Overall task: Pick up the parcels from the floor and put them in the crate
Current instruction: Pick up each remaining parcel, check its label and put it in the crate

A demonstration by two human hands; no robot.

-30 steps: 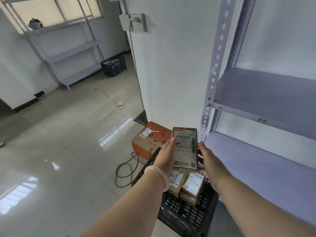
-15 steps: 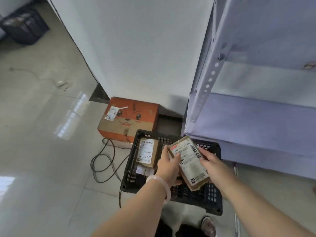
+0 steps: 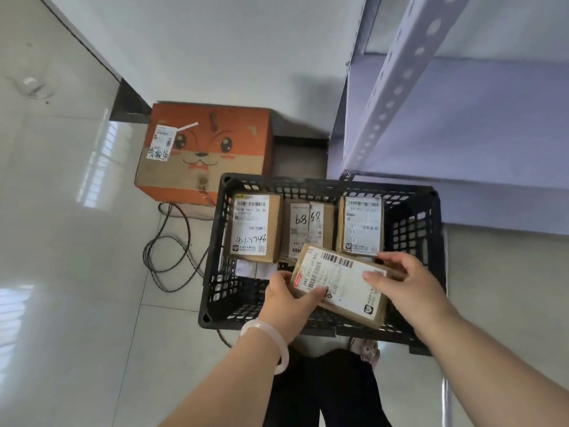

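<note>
Left hand (image 3: 286, 300) and right hand (image 3: 403, 282) grip the parcel (image 3: 338, 285) by opposite ends, fingers (image 3: 374, 275) curled. It sits over the crate's (image 3: 212, 241) free 6 o'clock half, as three parcels (image 3: 308, 229) fill the 12 o'clock row.

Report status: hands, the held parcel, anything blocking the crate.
Both left hand and right hand grip labelled parcel, tilted over black crate's near side. Along its far wall, three other parcels. Nothing blocking the drop.

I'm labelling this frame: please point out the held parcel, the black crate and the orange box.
held parcel (image 3: 341, 282), head view, middle of its white label.
black crate (image 3: 215, 272), head view, left wall.
orange box (image 3: 209, 140), head view, printed top face.
</note>
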